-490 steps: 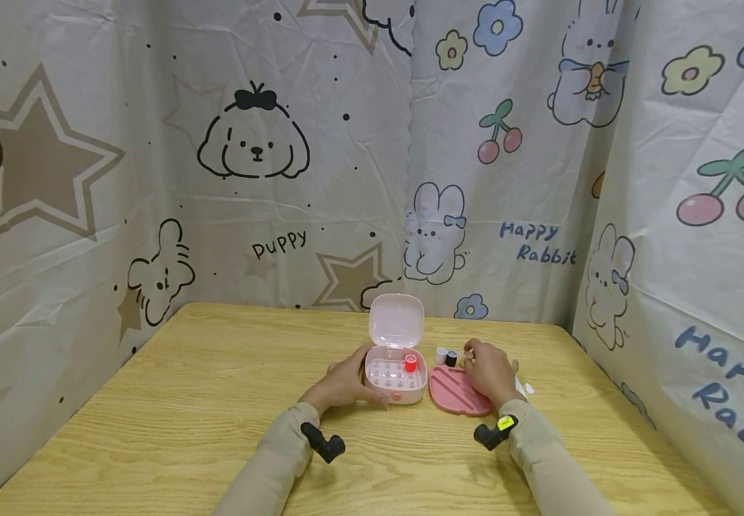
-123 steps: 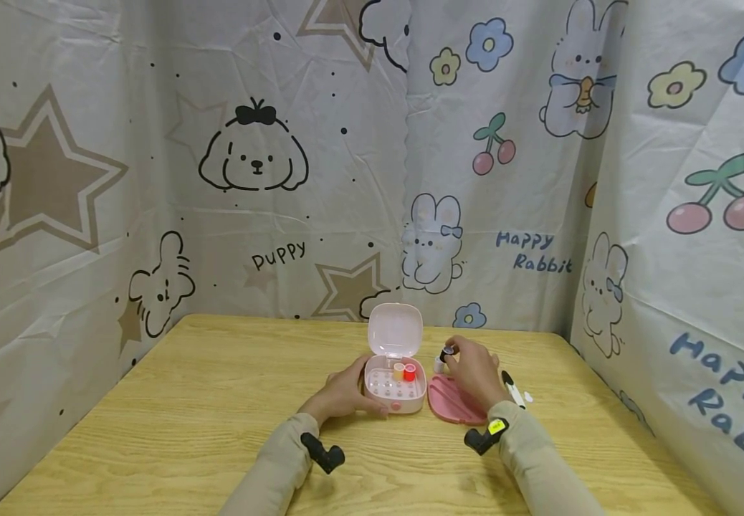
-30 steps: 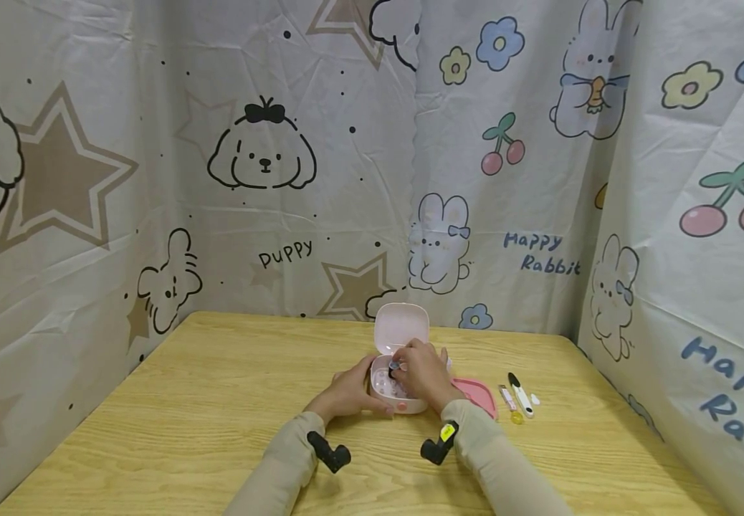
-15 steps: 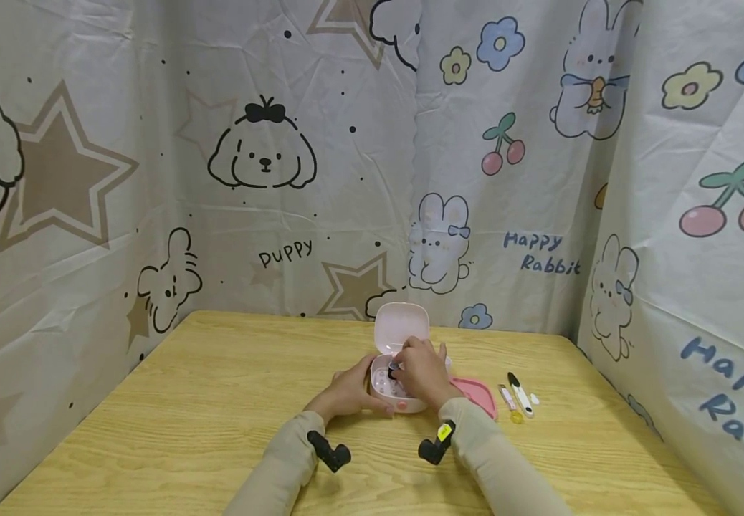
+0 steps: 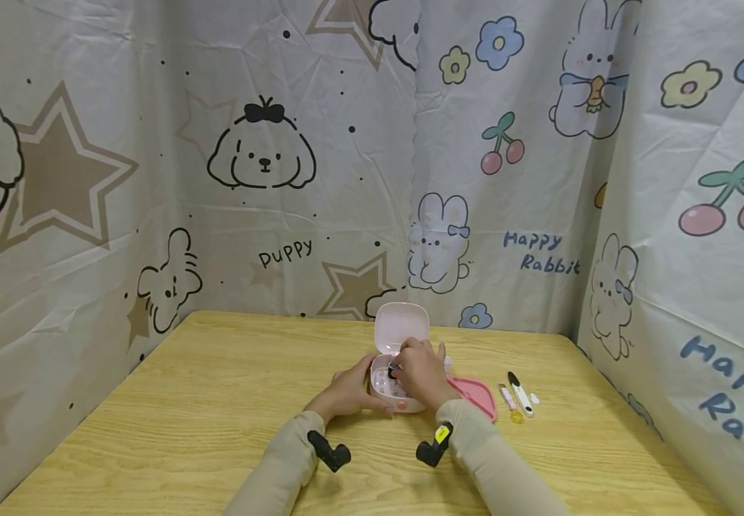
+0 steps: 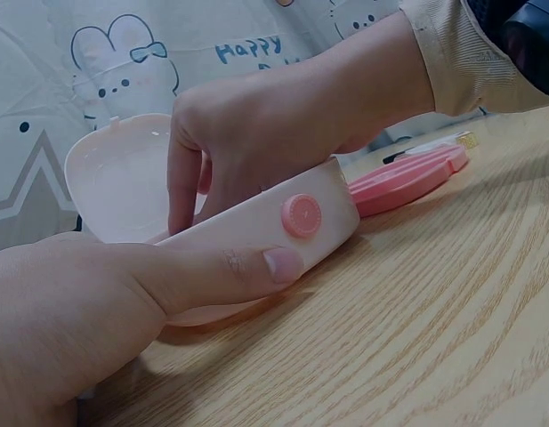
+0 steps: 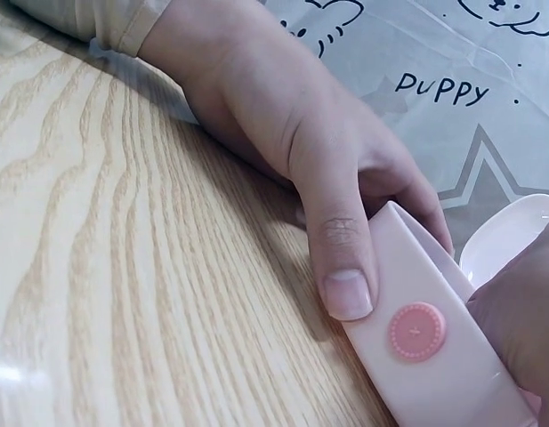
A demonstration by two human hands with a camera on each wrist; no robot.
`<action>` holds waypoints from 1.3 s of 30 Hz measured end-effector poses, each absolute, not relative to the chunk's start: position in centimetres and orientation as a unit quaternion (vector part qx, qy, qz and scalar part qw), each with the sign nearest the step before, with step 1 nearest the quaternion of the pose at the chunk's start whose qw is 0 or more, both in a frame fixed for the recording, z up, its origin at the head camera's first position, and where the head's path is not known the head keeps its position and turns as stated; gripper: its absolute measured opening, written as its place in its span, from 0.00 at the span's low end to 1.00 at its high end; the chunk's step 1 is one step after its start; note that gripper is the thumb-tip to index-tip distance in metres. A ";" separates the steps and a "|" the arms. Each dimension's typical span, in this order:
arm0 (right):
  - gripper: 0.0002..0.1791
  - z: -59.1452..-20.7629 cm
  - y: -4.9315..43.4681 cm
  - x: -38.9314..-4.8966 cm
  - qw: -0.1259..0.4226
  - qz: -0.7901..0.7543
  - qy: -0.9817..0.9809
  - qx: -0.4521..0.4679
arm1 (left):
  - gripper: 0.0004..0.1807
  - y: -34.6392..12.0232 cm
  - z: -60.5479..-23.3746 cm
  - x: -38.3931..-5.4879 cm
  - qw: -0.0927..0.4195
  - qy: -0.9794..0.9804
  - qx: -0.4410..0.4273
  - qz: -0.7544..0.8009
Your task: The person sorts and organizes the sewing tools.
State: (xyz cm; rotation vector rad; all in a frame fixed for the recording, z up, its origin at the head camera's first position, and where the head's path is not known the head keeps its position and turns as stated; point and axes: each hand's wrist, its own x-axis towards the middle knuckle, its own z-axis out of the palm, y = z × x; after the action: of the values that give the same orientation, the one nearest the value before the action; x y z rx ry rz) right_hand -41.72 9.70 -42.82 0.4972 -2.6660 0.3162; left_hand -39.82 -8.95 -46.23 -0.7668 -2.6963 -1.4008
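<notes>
A pink sewing box (image 5: 380, 387) stands on the table with its lid (image 5: 401, 327) raised and a button-shaped clasp (image 6: 302, 216) on its front. My left hand (image 5: 345, 393) grips its left side, thumb along the front wall. Reaching inside, my right hand (image 5: 425, 373) pinches a black thread spool (image 5: 393, 370) over the small pegs in the box floor. The back of that hand hides the red and pale yellow spools seen in the box earlier. In the wrist views the box wall and the hand cover the spool.
Right of the box lies a pink tray (image 5: 477, 395), with a white spool (image 5: 447, 364) partly visible behind the hand. Farther right are a slim white tool with a black tip (image 5: 522, 395), a small narrow case (image 5: 507, 396), a yellow disc (image 5: 517, 416) and a small white piece (image 5: 535, 399).
Across the earlier frames, a pale yellow spool joined the red one in the box, and my right hand brought the black spool from the table into it. In the last second hardly anything moved.
</notes>
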 end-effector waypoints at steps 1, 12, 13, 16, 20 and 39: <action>0.05 -42.8 9.7 -41.7 0.204 0.116 -0.956 0.177 | 0.63 -9.0 -46.2 -39.8 0.005 -0.861 -0.245 -0.446; 0.09 -42.6 10.0 -41.4 0.197 0.131 -0.954 0.187 | 0.64 -8.9 -46.2 -39.8 0.004 -0.867 -0.238 -0.437; 0.09 -42.6 10.0 -41.4 0.194 0.132 -0.954 0.185 | 0.64 -8.9 -46.2 -39.7 0.003 -0.868 -0.236 -0.437; 0.10 -42.5 10.0 -41.4 0.192 0.132 -0.955 0.185 | 0.64 -8.9 -46.2 -39.8 0.002 -0.870 -0.235 -0.434; 0.11 -42.3 10.0 -41.3 0.192 0.148 -0.953 0.183 | 0.64 -8.9 -46.2 -39.7 0.003 -0.870 -0.237 -0.432; 0.17 -40.1 15.0 -41.0 0.254 0.342 -0.892 0.149 | 0.63 -8.7 -46.2 -39.8 0.002 -0.868 -0.235 -0.438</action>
State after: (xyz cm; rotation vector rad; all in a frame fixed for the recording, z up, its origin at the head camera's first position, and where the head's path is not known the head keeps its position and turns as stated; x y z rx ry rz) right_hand -41.04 14.99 -40.09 0.4040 -2.4244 0.9302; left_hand -39.79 -8.70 -46.24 -0.7367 -2.7214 -1.3747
